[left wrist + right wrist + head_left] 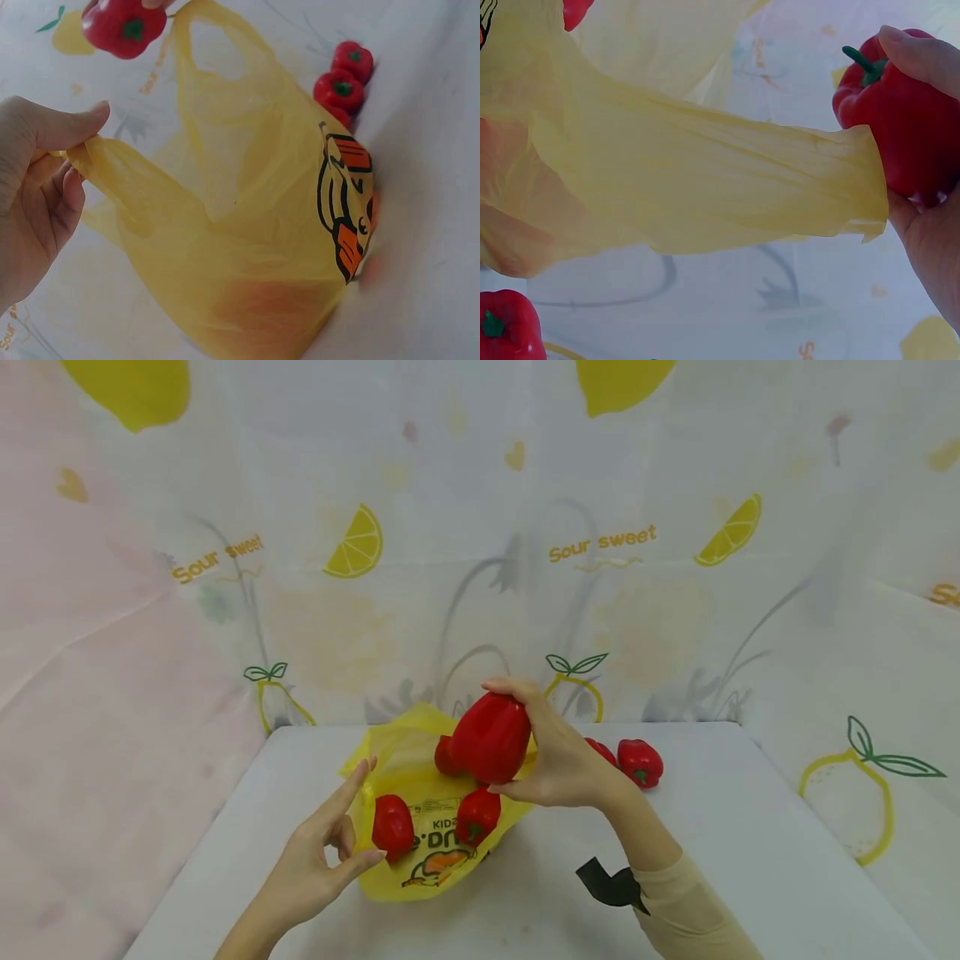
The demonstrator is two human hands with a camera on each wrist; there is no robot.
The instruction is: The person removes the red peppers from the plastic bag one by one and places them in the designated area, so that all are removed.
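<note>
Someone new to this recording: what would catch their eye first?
Probably the glossy red pepper in the right hand, near the middle of the head view. Next comes the bright yellow bag on the white table, pinched by the left hand. Behind it all, a lemon-print cloth fills the background.

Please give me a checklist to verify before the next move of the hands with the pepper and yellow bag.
Right hand secure on the red pepper: ok, it grips opposite sides.
Left hand on the yellow bag: ok, it pinches the edge.
Right hand free of the bag's strap: cannot tell, the strap overlaps the pepper in the right wrist view.
Table beside the bag free of other peppers: not ok, some lie there.
Bag's full contents: cannot tell, partly hidden.
</note>
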